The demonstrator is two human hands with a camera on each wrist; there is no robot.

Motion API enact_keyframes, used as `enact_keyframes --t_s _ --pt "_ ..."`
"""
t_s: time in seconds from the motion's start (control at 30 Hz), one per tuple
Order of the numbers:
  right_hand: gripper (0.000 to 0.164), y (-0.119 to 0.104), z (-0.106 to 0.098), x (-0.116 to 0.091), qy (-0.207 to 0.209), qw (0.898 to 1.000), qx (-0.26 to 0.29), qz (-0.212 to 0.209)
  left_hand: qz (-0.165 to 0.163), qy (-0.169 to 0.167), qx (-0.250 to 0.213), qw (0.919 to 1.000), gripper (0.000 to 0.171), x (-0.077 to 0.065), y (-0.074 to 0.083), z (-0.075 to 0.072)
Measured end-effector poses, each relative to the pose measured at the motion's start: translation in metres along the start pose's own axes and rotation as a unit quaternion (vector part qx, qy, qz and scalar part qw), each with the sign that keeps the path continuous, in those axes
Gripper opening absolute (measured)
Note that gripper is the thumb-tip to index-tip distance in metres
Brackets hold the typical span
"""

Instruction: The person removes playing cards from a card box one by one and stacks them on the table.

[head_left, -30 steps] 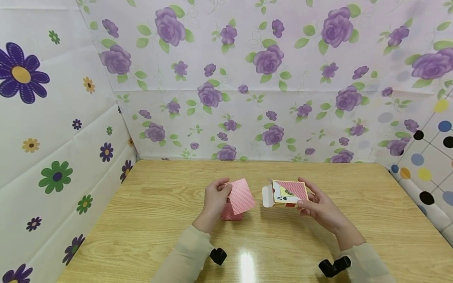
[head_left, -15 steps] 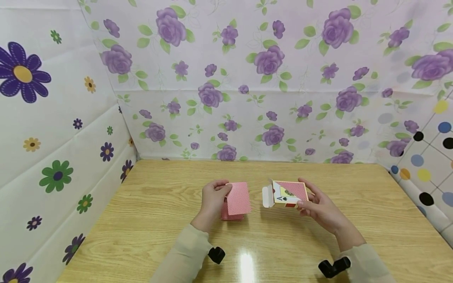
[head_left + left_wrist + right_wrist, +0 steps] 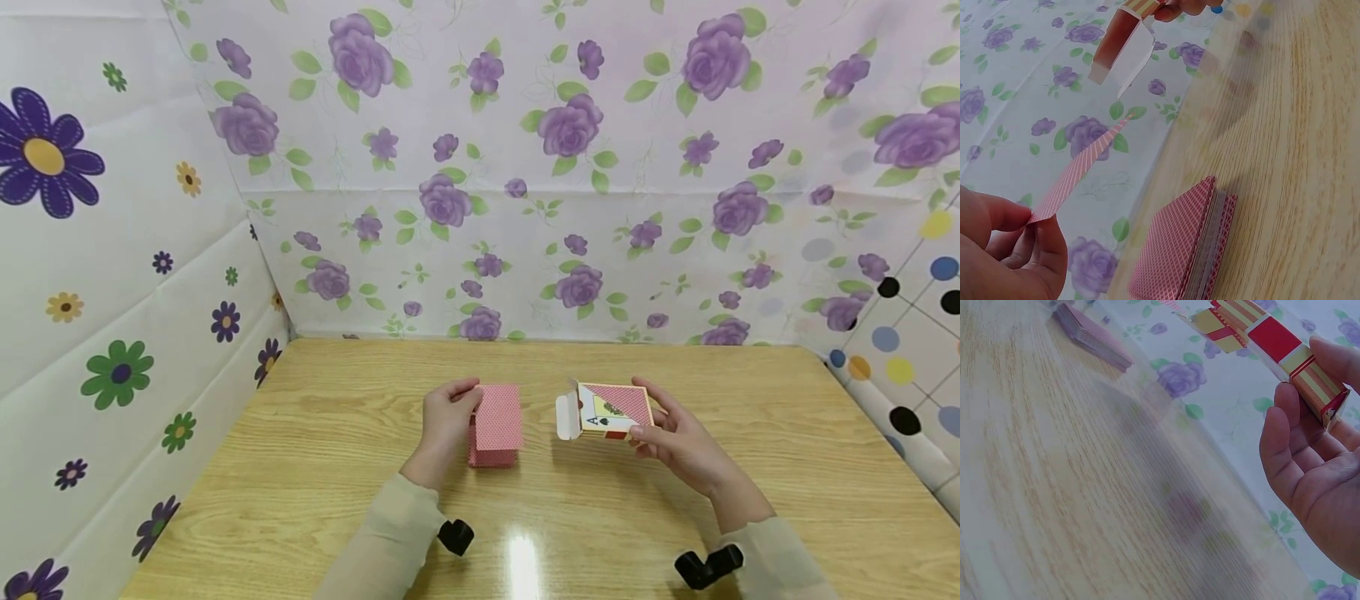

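My left hand [image 3: 444, 427] pinches a red-backed playing card [image 3: 499, 418] by its edge between thumb and fingers. The card is held in the air over a deck of cards [image 3: 492, 459] on the table, overlapping it in the head view. In the left wrist view the card [image 3: 1082, 167] appears nearly edge-on, above the thick deck [image 3: 1172, 244]. To the right, my right hand [image 3: 688, 450] grips a card box [image 3: 615, 408] printed with an ace of spades. Its white end flap [image 3: 566, 418] hangs open toward the left hand. The box [image 3: 1275, 347] is raised off the table.
A wooden table [image 3: 300, 483] lies under both hands. Behind it hangs a cloth with purple roses [image 3: 517, 192], and a daisy-patterned cloth [image 3: 150, 333] borders the left side. A dotted cloth [image 3: 900, 367] borders the right side.
My left hand has shifted slightly left, and the tilted card has turned straighter and moved left, further over the deck. The right hand and the box stay in place.
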State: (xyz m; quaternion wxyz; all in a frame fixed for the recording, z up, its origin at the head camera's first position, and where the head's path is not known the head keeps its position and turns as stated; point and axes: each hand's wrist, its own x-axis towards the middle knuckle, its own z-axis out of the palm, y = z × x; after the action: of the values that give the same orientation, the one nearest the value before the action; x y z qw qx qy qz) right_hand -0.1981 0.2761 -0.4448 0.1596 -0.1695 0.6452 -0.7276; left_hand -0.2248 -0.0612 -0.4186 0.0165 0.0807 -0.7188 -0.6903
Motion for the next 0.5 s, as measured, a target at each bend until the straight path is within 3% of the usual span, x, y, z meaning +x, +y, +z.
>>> enact_keyframes --t_s 0.5 --pt "0.075 -0.0007 0.0002 0.0001 -0.006 1.0 0.006 0.001 -0.011 0.014 -0.004 0.9998 0.026 0.0046 -0.0041 -0.0057"
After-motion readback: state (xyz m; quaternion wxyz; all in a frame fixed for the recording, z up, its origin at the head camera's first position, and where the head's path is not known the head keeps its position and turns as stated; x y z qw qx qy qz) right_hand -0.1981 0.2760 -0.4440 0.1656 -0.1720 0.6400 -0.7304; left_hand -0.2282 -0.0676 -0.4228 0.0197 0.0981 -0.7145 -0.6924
